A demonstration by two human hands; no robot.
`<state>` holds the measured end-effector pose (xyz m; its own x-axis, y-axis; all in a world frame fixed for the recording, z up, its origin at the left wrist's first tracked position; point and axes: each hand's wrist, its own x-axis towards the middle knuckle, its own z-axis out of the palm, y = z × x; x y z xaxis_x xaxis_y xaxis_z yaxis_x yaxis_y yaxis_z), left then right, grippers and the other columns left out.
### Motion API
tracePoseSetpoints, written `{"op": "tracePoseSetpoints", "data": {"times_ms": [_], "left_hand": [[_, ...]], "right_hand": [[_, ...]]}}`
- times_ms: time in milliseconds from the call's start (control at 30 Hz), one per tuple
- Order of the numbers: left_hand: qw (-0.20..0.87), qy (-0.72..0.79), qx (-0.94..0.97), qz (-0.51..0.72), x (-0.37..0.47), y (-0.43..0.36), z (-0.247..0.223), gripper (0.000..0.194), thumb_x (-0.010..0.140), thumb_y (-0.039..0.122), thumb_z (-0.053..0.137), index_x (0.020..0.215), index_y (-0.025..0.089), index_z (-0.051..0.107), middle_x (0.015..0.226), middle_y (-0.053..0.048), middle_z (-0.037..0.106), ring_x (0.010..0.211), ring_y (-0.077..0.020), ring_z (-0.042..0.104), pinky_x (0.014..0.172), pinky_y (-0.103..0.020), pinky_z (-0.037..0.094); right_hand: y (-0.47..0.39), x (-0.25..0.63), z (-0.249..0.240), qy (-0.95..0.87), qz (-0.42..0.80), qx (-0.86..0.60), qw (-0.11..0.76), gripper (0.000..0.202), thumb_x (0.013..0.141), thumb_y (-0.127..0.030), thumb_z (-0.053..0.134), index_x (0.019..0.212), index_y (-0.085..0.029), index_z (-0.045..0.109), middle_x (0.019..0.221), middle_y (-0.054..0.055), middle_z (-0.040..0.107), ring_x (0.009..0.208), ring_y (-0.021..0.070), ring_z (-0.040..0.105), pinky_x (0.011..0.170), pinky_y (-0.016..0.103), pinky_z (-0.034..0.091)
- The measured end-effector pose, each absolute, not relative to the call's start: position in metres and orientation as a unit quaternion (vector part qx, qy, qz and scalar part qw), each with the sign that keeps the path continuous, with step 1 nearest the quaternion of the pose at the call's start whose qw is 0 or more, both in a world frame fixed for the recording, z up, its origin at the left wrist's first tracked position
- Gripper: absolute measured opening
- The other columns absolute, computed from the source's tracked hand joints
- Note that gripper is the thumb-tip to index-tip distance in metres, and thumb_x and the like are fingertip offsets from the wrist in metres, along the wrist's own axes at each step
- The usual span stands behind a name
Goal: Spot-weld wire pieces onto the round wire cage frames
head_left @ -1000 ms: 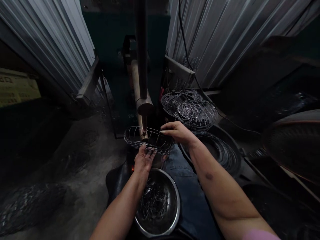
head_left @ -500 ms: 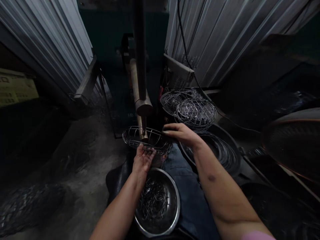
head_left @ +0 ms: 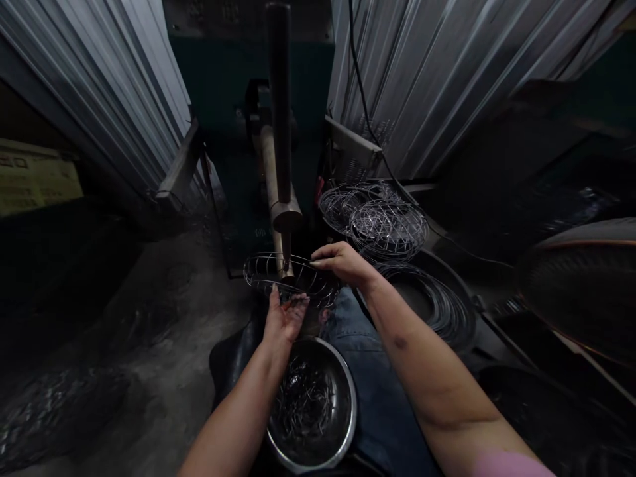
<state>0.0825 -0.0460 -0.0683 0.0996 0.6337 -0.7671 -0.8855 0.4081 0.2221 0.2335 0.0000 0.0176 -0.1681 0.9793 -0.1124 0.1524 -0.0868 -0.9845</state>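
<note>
Ribbed metal walls (head_left: 99,79) slope up on both sides of a dim workspace. At far left is a yellow box (head_left: 40,180) with printed marks, above a grey, dusty floor (head_left: 173,318). Next comes a pale bar (head_left: 179,165), then the dark green machine (head_left: 213,73), with a dark rod (head_left: 279,99) and a brass-coloured rod (head_left: 269,156) reaching forward from it. At their tips is the wire basket (head_left: 301,257), tilted; whether the metal touches its wires is too dark to tell.

The left hand (head_left: 285,321) is palm up below the basket's near side, its thumb raised against the near rim and its other fingers bent, slightly apart; I cannot tell whether they pinch a wire. Below it, a steel bowl (head_left: 352,397) contains a tangle of wire pieces (head_left: 305,401). The right hand (head_left: 342,262) pinches the far rim, right of the rods, between thumb and forefinger.

Rightward are blue jeans (head_left: 387,411), stacked wire frames (head_left: 390,225) under a hanging cable (head_left: 365,106), a wire coil (head_left: 447,305), a pink sleeve (head_left: 501,464) and a large round-edged object (head_left: 586,285).
</note>
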Motion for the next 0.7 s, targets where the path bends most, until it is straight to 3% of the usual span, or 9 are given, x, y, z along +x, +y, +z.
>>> {"op": "tracePoseSetpoints", "data": {"times_ms": [133, 233, 333, 400, 500, 700], "left_hand": [[0.71, 0.509, 0.01, 0.488, 0.068, -0.057, -0.083, 0.052, 0.087, 0.056, 0.052, 0.093, 0.005, 0.061, 0.073, -0.014, 0.062, 0.065, -0.0218, 0.065, 0.061, -0.035, 0.057], [0.508, 0.602, 0.254, 0.561, 0.052, -0.074, -0.094, 0.042, 0.07, 0.042, 0.077, 0.099, 0.012, 0.067, 0.092, -0.012, 0.065, 0.086, -0.0235, 0.066, 0.078, -0.036, 0.055], [0.348, 0.574, 0.428, 0.605, 0.049, -0.082, -0.094, 0.05, 0.055, 0.023, 0.086, 0.103, 0.024, 0.07, 0.12, -0.008, 0.06, 0.121, -0.0253, 0.052, 0.105, -0.035, 0.04], [0.356, 0.542, 0.453, 0.612, 0.057, -0.078, -0.089, 0.054, 0.051, 0.015, 0.087, 0.101, 0.026, 0.071, 0.124, -0.007, 0.058, 0.129, -0.0256, 0.045, 0.11, -0.035, 0.033], [0.418, 0.519, 0.402, 0.627, 0.07, -0.069, -0.081, 0.061, 0.045, 0.008, 0.087, 0.1, 0.026, 0.07, 0.12, -0.007, 0.06, 0.13, -0.0277, 0.043, 0.11, -0.037, 0.034], [0.372, 0.511, 0.452, 0.63, 0.069, -0.065, -0.089, 0.067, 0.051, 0.014, 0.087, 0.113, 0.028, 0.066, 0.121, -0.007, 0.059, 0.125, -0.0268, 0.045, 0.113, -0.037, 0.026]], "right_hand": [[-0.009, 0.249, 0.016, -0.566, 0.532, -0.505, 0.376, 0.029, 0.058, -0.035, 0.075, 0.078, -0.014, 0.072, 0.056, -0.004, 0.055, 0.054, 0.0091, 0.045, 0.055, 0.025, 0.037], [-0.018, 0.269, 0.011, -0.569, 0.561, -0.49, 0.349, 0.036, 0.064, -0.041, 0.074, 0.088, -0.014, 0.073, 0.059, -0.003, 0.057, 0.052, 0.0084, 0.044, 0.051, 0.024, 0.034], [-0.025, 0.28, -0.003, -0.546, 0.582, -0.484, 0.358, 0.039, 0.057, -0.04, 0.079, 0.084, -0.013, 0.073, 0.064, -0.001, 0.061, 0.056, 0.0095, 0.047, 0.055, 0.026, 0.038], [-0.027, 0.279, -0.014, -0.521, 0.575, -0.498, 0.389, 0.038, 0.051, -0.039, 0.082, 0.078, -0.013, 0.072, 0.061, -0.001, 0.06, 0.055, 0.0098, 0.047, 0.057, 0.028, 0.039], [-0.03, 0.27, -0.021, -0.507, 0.536, -0.516, 0.435, 0.037, 0.048, -0.039, 0.082, 0.073, -0.014, 0.071, 0.06, -0.002, 0.059, 0.056, 0.011, 0.048, 0.059, 0.03, 0.04], [-0.027, 0.253, -0.01, -0.556, 0.499, -0.501, 0.437, 0.033, 0.054, -0.039, 0.079, 0.074, -0.015, 0.072, 0.067, -0.001, 0.062, 0.065, 0.0135, 0.054, 0.065, 0.03, 0.043]]}}
